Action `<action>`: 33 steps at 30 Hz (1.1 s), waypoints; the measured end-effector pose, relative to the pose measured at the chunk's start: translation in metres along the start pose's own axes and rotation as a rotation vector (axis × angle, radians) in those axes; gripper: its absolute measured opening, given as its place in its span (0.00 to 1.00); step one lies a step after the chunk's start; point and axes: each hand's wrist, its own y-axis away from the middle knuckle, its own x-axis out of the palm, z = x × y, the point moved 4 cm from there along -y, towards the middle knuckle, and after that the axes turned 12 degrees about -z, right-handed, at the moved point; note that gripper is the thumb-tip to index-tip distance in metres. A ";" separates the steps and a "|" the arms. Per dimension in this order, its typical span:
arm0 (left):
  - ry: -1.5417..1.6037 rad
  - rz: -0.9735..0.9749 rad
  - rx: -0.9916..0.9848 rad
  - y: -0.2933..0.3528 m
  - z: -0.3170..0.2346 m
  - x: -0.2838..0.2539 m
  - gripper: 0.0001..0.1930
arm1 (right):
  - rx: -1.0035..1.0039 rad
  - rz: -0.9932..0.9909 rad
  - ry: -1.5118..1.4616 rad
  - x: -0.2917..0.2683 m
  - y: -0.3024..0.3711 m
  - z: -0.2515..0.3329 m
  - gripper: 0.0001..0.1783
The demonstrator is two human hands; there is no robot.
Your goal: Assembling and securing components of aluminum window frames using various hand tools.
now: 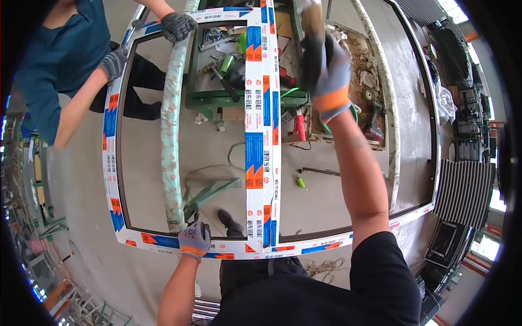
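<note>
A large window frame (pixel 263 136) with a middle bar, covered in white, blue and orange protective film, lies flat in front of me. My left hand (pixel 194 239), in a grey and orange glove, is closed round its near rail. My right hand (pixel 329 73), gloved alike, is raised over the far right part, right of the middle bar. It is closed on a thick tan tool (pixel 313 20), blurred by motion and cut off by the upper edge; its kind cannot be made out. The dark finger part of that glove is smeared too.
A person at the far left rests gloved hands (pixel 179 27) on the frame. Wrapped support bars (pixel 172 125) run beneath it. Below stand a green workbench (pixel 244 101) with scattered tools and a tray with a power drill (pixel 373 122). Dark profiles (pixel 462 187) are stacked at right.
</note>
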 end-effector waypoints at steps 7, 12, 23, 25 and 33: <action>0.044 -0.018 0.019 -0.016 -0.008 -0.003 0.17 | 0.181 0.554 0.854 0.015 0.082 -0.145 0.24; 0.014 0.017 0.020 -0.002 -0.007 0.003 0.16 | 0.209 0.449 0.699 -0.003 0.099 -0.126 0.19; -0.040 -0.045 0.082 0.034 -0.006 0.010 0.19 | 0.126 0.639 0.808 -0.053 0.215 -0.047 0.22; -0.027 0.139 -0.125 0.027 -0.003 0.009 0.20 | 0.177 0.543 0.781 -0.062 0.243 -0.025 0.22; -0.047 0.087 -0.025 0.052 -0.002 0.009 0.19 | 0.316 0.472 0.832 -0.092 0.307 0.008 0.25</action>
